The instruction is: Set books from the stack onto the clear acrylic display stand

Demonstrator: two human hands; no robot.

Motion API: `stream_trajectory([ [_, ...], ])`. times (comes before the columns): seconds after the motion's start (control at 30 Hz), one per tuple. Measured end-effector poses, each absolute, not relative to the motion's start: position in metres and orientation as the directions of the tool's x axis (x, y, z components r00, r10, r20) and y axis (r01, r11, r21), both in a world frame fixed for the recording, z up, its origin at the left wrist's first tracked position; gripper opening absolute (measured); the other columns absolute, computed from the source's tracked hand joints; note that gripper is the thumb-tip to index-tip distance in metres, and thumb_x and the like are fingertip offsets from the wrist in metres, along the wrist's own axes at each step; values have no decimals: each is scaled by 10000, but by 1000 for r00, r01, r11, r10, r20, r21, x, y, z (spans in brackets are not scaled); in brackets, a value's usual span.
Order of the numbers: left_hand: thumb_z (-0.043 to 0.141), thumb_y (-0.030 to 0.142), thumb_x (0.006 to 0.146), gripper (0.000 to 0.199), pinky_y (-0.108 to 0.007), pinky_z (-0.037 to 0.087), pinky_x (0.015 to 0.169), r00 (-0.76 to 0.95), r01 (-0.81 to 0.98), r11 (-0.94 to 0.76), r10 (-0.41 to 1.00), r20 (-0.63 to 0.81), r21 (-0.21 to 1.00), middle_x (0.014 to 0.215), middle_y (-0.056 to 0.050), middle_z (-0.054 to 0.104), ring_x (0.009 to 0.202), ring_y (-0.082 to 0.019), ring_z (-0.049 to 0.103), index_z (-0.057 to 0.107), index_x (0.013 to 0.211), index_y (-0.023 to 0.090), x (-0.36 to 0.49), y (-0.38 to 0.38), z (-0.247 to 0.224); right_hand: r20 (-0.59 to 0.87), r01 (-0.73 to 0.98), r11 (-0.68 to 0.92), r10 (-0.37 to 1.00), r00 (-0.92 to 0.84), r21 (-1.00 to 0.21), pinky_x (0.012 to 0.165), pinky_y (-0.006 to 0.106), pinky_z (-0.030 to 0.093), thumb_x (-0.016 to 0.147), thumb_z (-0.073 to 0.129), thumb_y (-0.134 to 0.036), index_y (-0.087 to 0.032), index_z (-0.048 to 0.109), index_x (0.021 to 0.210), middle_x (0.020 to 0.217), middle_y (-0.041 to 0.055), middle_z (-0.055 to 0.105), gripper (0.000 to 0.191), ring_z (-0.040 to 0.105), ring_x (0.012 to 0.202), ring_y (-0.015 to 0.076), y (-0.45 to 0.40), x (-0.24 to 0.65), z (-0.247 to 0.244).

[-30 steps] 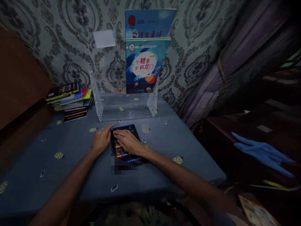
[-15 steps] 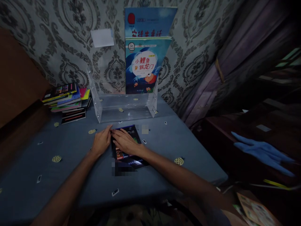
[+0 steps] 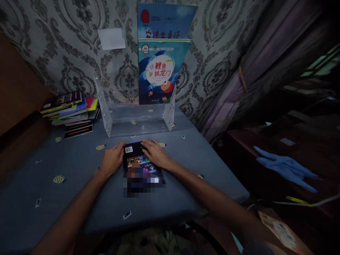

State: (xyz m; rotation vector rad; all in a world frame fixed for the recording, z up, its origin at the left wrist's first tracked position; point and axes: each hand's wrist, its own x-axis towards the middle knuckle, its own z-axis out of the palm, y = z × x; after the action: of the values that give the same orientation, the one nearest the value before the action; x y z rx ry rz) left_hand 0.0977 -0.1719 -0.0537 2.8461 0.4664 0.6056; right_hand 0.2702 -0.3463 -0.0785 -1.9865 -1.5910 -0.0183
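The left hand (image 3: 111,161) rests beside the dark book (image 3: 138,161), fingers together; the right hand (image 3: 156,155) has loosely spread fingers on it. Light, even pressure should steady it.

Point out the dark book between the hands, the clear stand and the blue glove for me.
Dark book (image 3: 142,160): head view, on its printed cover pictures.
Clear stand (image 3: 138,126): head view, on its low front part.
Blue glove (image 3: 285,166): head view, on its middle.
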Motion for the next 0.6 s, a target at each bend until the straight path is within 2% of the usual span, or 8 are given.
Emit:
stream_trajectory([
  [0.17, 399, 210, 975, 375, -339, 549, 852, 882, 283, -933, 345, 323, 223, 1223, -81, 718, 1046, -245, 709, 625, 1276, 202, 97, -175, -53, 355, 822, -81, 875, 330, -564, 1181, 530, 348, 1011, 464, -246, -206, 618, 1336, 1410, 114, 620, 362, 539, 1353, 232, -358, 289, -82],
  [0.33, 389, 228, 987, 375, -371, 552, 847, 896, 298, -938, 339, 288, 179, 1209, -105, 714, 1010, -266, 712, 629, 1271, 183, 97, -180, -50, 330, 730, -66, 861, 386, -681, 1121, 473, 433, 1015, 442, -274, -223, 641, 1321, 1353, 84, 666, 369, 586, 1297, 233, -357, 295, -74],
  [0.47, 400, 269, 1001, 355, -403, 519, 986, 912, 263, -952, 299, 282, 158, 1302, -97, 682, 1155, -271, 665, 643, 1251, 202, 99, -185, -51, 288, 632, -64, 851, 438, -772, 1071, 451, 481, 1023, 412, -311, -202, 645, 1323, 1316, 82, 688, 395, 633, 1229, 239, -356, 299, -72],
  [0.6, 401, 312, 1013, 385, -448, 421, 1130, 934, 167, -972, 210, 290, 166, 1421, -119, 604, 1326, -269, 559, 623, 1296, 175, 106, -191, -56, 293, 557, -20, 834, 467, -831, 1088, 429, 470, 1023, 421, -318, -209, 660, 1307, 1323, 72, 687, 387, 629, 1237, 227, -353, 303, -75],
])
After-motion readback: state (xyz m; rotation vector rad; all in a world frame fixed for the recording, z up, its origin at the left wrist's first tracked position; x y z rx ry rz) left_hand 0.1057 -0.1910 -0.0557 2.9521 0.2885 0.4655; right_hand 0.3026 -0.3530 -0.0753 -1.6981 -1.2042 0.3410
